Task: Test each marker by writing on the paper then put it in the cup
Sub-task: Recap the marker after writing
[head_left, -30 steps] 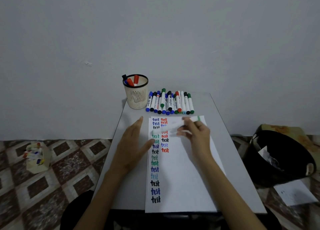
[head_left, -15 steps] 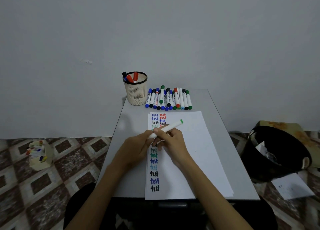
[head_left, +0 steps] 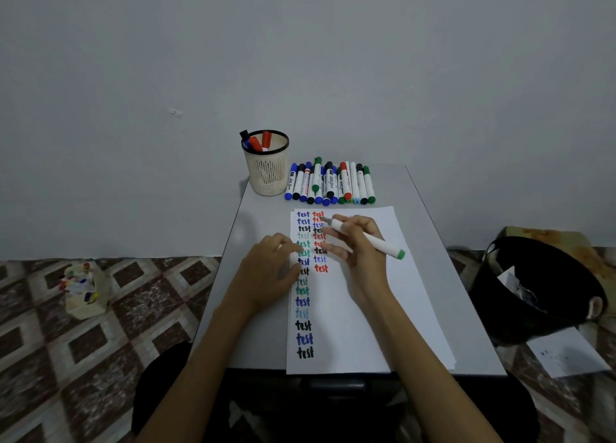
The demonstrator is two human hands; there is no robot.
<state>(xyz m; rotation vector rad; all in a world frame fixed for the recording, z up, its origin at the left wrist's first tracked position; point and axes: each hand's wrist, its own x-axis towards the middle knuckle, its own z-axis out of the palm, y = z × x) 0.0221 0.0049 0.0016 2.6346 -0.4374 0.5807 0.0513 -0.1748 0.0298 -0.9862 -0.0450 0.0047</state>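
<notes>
My right hand (head_left: 358, 242) grips a white marker (head_left: 376, 242) with a green rear end. Its bare grey tip points up-left over the top of the second column of "test" words. The paper (head_left: 360, 309) lies along the table's middle and carries two columns of coloured "test" words. My left hand (head_left: 266, 271) rests on the paper's left edge with fingers curled toward the thumb, as if round the cap, which is hidden. The beige mesh cup (head_left: 266, 172) at the back left holds red, blue and black markers. Several capped markers (head_left: 330, 184) lie in a row right of the cup.
The small grey table (head_left: 443, 259) is narrow, with drops on both sides. A black bin (head_left: 533, 286) stands on the floor at the right, loose paper (head_left: 566, 352) beside it. A beige holder with markers (head_left: 81, 292) sits on the tiled floor at the left.
Both hands met at the marker's end, then parted. The marker now shows its bare tip and is turned so the green end points down-right. My left hand went back to the paper's edge.
</notes>
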